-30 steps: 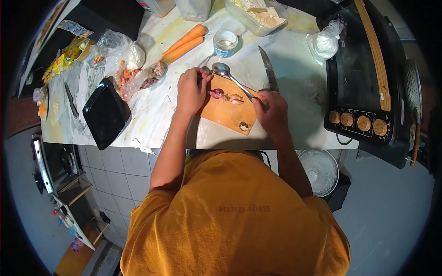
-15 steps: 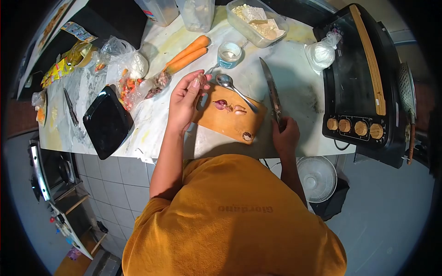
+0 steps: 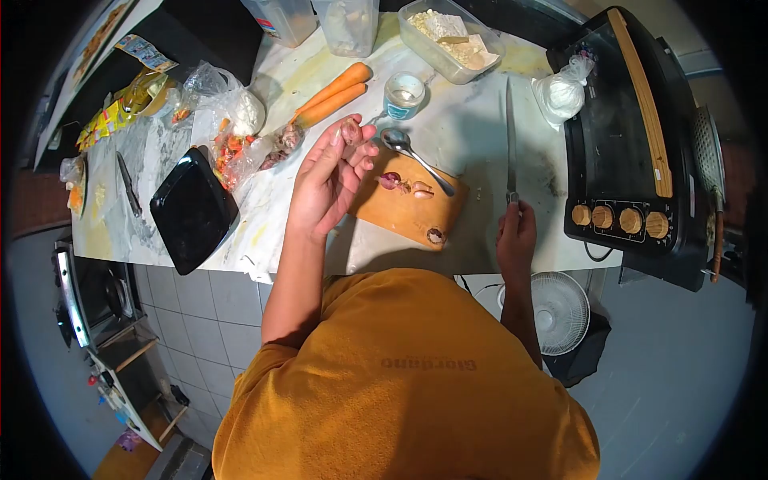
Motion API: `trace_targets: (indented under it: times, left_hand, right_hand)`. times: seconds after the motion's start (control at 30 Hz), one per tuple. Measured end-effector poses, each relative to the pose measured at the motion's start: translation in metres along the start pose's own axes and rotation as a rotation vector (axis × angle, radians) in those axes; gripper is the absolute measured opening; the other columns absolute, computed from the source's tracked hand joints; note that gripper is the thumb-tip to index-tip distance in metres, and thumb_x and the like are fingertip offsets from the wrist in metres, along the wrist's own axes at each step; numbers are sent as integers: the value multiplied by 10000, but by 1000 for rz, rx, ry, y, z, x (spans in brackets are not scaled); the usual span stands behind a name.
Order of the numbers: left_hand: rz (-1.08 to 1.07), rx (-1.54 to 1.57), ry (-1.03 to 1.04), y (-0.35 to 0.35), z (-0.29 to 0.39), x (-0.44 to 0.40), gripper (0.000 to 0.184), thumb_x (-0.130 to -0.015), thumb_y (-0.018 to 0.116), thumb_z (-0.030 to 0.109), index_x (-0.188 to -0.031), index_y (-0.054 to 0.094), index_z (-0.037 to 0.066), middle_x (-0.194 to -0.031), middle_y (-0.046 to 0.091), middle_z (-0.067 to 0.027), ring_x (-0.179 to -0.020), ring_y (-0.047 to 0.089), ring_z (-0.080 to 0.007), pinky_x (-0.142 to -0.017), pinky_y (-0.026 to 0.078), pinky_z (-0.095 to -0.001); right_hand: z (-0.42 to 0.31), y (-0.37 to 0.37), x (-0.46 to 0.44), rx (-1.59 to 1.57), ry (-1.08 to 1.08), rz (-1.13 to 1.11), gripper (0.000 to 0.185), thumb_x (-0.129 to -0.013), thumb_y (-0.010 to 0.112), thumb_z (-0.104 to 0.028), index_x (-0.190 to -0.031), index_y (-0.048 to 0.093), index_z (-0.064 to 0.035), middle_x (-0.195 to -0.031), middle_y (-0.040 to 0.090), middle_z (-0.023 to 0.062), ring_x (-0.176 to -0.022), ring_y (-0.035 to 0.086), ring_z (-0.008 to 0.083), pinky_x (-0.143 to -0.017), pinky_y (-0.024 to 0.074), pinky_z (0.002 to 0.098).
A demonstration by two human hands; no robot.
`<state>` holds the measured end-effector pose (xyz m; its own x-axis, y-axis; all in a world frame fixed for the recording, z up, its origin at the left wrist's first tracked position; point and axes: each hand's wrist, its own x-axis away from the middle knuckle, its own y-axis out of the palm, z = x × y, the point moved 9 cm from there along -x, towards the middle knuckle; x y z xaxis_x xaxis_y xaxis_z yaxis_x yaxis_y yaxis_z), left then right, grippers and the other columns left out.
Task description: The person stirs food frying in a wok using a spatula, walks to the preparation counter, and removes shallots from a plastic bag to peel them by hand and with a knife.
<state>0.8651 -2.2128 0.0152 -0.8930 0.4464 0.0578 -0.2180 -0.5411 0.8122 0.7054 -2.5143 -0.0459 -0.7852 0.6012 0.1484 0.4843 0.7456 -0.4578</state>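
Observation:
My left hand (image 3: pixel 324 180) is raised at the left edge of the wooden cutting board (image 3: pixel 400 216), palm turned up. A small reddish shallot (image 3: pixel 350 132) sits between its thumb and fingertips. To the right of the board, my right hand (image 3: pixel 516 232) grips a long knife (image 3: pixel 511 144) by the handle, its blade pointing away from me. On the board lie a purple shallot (image 3: pixel 390 181), pale peeled cloves (image 3: pixel 422 190) and a dark round piece (image 3: pixel 435 236) near the front corner. A metal spoon (image 3: pixel 416 160) rests across the board's far edge.
Two carrots (image 3: pixel 334 94) and a glass jar (image 3: pixel 404 96) stand beyond the board. Left are a black tray (image 3: pixel 192 212), bagged vegetables (image 3: pixel 236 152) and another knife (image 3: pixel 128 184). A toaster oven (image 3: pixel 632 144) and tied white bag (image 3: pixel 562 94) are right; a plastic tub (image 3: pixel 452 40) is behind.
My right hand has shifted right with the knife, its blade now straighter away from me. My left hand has opened out somewhat, palm turning upward, with the shallot still at its fingertips.

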Motion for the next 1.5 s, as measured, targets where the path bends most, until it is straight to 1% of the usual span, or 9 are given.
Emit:
trace_targets:
  times: [0.07,0.3,0.37,0.5,0.8,0.9,0.93,1.07,1.5]
  left_hand:
    - [-4,82,-31,4,-4,1,315,-1020,498,228,-1271,509,38,-1236,586,-107,-1038,607,-212,-885,507,-322]
    - [-80,182,-79,21,-15,10,266,-1023,489,215,-1218,522,37,-1250,579,-120,-1066,612,-220,-897,528,-327]
    - [-89,120,-83,28,-16,13,263,-1025,485,217,-1205,522,28,-1260,573,-133,-1067,611,-221,-908,526,-324]
    - [-93,1,-74,41,-17,16,269,-1021,495,210,-1206,526,17,-1266,569,-140,-1089,597,-219,-911,510,-316]
    - [-77,-224,-121,42,-57,18,273,-1001,557,219,-1178,577,12,-1080,605,-26,-1047,562,-114,-879,465,-281]
    - [-38,-332,-131,45,-64,21,281,-999,558,184,-1213,572,2,-1078,606,-30,-1037,576,-124,-899,479,-299]
    - [-38,-333,-131,47,-65,22,281,-999,558,184,-1213,572,2,-1078,606,-30,-1037,576,-124,-899,479,-299]
    - [-16,-614,34,53,-50,21,276,-987,569,122,-1232,584,-5,-1057,607,-37,-982,602,-139,-885,500,-303]
    - [-106,-1119,416,90,-29,22,306,-854,671,-22,-1159,659,-6,-1063,655,-106,-925,639,-179,-810,509,-276]
  right_hand:
    - [-19,10,5,-394,115,-96,266,-1033,463,-271,-1126,524,-29,-705,505,-16,-578,469,63,-523,397,241]
    - [-53,27,8,-568,-28,-156,282,-1038,433,-306,-1111,521,-48,-679,494,-10,-497,419,50,-424,324,213]
    - [-44,34,14,-657,202,-273,321,-1013,488,-335,-1104,546,-32,-667,474,-17,-447,391,53,-366,285,233]
    - [-56,40,18,-474,134,-267,276,-969,589,-292,-1021,582,-21,-649,510,-12,-412,390,44,-346,279,233]
    - [-134,67,15,-448,-109,-359,219,-927,672,-197,-1037,650,-9,-576,527,-39,-400,384,10,-360,289,209]
    - [-140,74,16,-455,-21,-467,263,-904,703,-215,-1022,681,19,-770,659,10,-677,600,56,-637,492,210]
    - [-139,78,17,-419,19,-525,259,-910,693,-221,-1025,684,11,-730,634,-9,-606,551,35,-558,444,200]
    - [-138,85,20,-458,60,-581,260,-913,690,-229,-1048,686,-7,-632,564,-49,-448,394,-2,-399,287,196]
    - [-124,84,17,-750,280,-674,254,-932,671,-264,-1062,672,-46,-667,520,-71,-447,333,-1,-415,269,208]
